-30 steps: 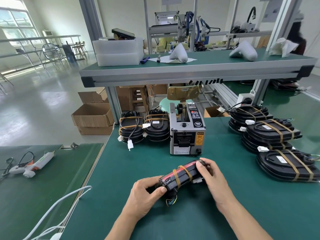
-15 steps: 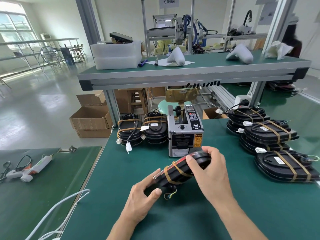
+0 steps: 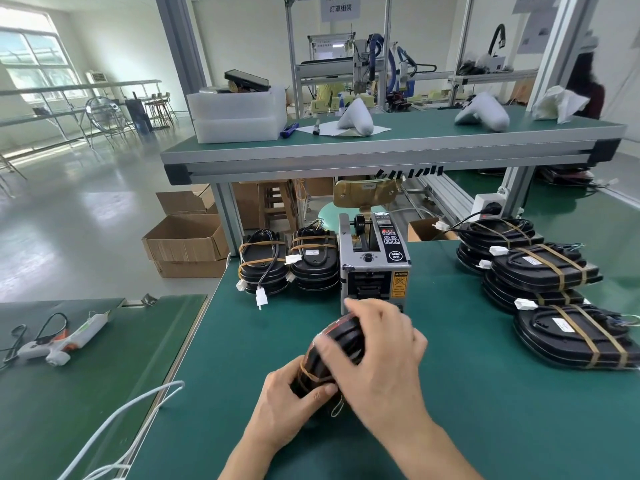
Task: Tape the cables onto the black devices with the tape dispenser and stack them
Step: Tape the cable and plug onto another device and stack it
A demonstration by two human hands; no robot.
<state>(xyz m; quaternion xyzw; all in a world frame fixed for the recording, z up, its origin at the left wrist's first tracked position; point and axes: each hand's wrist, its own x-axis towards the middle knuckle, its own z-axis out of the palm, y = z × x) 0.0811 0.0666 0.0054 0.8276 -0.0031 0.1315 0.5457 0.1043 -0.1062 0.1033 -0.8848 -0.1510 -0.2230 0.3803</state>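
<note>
Just in front of the tape dispenser (image 3: 374,268), both hands grasp the taped black device (image 3: 341,344): the left hand (image 3: 294,400) pinches its near end, the right hand (image 3: 381,355) wraps over its top. It should be kept level and gripped by its edges so the tape stays down. Since half a second ago, the person has tipped it more upright and nearer the dispenser.
</note>
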